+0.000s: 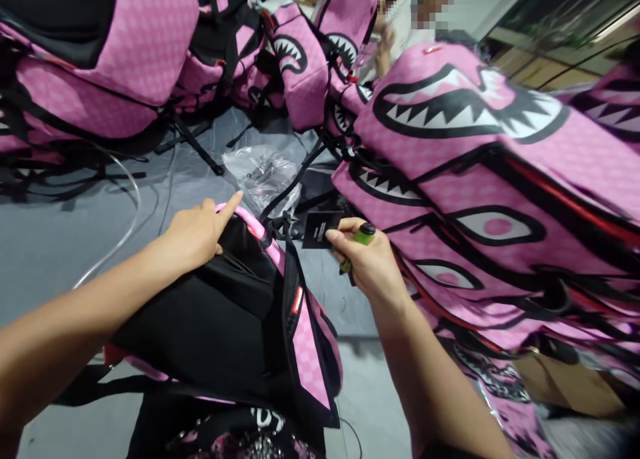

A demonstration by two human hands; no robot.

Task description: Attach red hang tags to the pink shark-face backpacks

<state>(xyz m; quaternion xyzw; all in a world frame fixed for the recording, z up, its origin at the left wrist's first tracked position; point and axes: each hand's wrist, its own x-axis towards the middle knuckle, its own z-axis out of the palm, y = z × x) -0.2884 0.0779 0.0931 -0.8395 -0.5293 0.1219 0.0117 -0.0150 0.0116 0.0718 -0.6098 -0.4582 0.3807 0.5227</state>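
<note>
- Here's the bag (200, 326), near and centre, its black side showing, a pink panel along its right, tilted against the near edge of the table (60, 239).
- Left hand (197, 231) is right at its top, on the far side, index finger stretched out across the pink handle (247, 220), the other fingers curled in; it's touching there, but whether the fingers close around the handle is hidden.
- So the bag sits directly on the near side of that left hand, spreading to the right beneath the forearm.
- Over to the right hand (365, 256), and it's closed up: thumb and index pinch the black tag (316, 231) by its right end.
- That tag sticks out to the left of the fingertips, just right of the handle's lower end, white print facing up.
- Same hand, tucked in the curled fingers: a green tool (364, 235), black end poking out on the far side.
- The bag, then, lies left and near of the right hand, and those fingers are apart from it.
- Just beyond the handle, a clear plastic bag (263, 169) rests crumpled on the table.
- Right side: a stack (450, 179) of pink bags, shark teeth and eyes showing.
- Far left, more pink bags (145, 46); far centre, another person's hand (384, 49), partly hidden.
</note>
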